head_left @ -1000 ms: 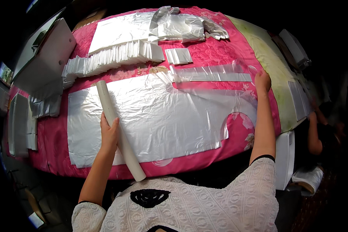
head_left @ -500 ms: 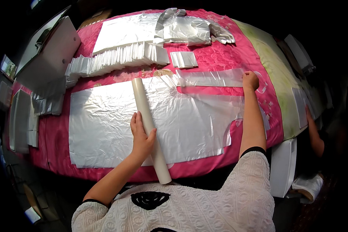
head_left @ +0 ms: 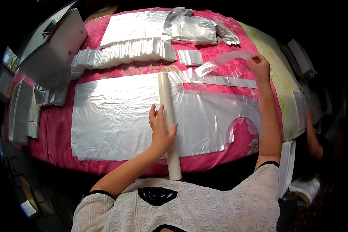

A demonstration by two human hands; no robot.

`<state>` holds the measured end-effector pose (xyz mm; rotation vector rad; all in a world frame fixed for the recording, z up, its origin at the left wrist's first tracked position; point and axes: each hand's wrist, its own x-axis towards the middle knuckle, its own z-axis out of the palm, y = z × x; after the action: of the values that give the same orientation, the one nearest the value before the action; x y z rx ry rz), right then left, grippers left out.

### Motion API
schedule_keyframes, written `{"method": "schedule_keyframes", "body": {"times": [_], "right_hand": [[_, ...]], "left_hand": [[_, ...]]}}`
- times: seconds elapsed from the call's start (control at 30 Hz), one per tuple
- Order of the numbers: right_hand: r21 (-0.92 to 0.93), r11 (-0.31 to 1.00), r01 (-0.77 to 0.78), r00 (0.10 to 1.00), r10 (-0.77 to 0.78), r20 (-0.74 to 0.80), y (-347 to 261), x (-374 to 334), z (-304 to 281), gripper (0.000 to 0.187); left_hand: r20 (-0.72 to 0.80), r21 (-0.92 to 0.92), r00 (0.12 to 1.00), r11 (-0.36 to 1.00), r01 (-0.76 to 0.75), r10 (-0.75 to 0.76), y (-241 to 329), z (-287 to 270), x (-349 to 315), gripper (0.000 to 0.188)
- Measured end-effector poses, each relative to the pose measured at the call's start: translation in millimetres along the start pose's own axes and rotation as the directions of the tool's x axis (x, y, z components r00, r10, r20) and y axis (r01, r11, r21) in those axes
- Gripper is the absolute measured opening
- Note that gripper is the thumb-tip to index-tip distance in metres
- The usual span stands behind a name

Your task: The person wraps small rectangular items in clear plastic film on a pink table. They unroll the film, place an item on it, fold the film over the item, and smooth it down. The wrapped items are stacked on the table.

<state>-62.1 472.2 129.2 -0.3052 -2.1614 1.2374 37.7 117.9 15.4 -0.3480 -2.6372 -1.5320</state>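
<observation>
A stack of thin, shiny white plastic sheets, with a curved cut-out and long straps at the right end like aprons, lies flat in front of me. Across it lies a cream tube, its near end by my body. My left hand holds the tube from above, fingers on its left side and thumb on its right. At the far right, my right hand pinches the end of a clear plastic strap, raised in an arc. A second strap lies flat below it.
On the pink cloth stand a long row of folded white packets and a small separate pile. Behind lie more plastic sheets and a crumpled one. White boxes stand left. Another person's arm shows right.
My left hand and the tube have shifted right, the tube now more upright in view. My right hand has risen and moved slightly right, lifting one strap clear of the other.
</observation>
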Motion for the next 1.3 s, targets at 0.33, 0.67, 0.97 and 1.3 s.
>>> {"method": "schedule_keyframes", "body": {"times": [0.33,0.67,0.97,1.3], "right_hand": [[0.219,0.954,0.204,0.71,-0.298,0.638,-139,-261,130,0.017],[0.123,0.991,-0.048,0.708,-0.053,0.704,-127,-263,148,0.018],[0.114,0.992,0.052,0.748,-0.114,0.654,-122,-273,167,0.02],[0.446,0.738,-0.506,0.76,0.137,0.635,-78,-234,138,0.007]], "left_hand": [[0.617,-0.656,0.771,0.437,0.616,-0.16,-9,-112,10,0.04],[0.664,-0.427,0.618,0.464,0.776,-0.421,-52,-148,-1,0.03],[0.613,-0.357,0.687,0.639,0.681,-0.39,-46,-134,2,0.023],[0.537,-0.675,0.769,0.37,0.638,-0.347,-80,-130,-2,0.022]]}}
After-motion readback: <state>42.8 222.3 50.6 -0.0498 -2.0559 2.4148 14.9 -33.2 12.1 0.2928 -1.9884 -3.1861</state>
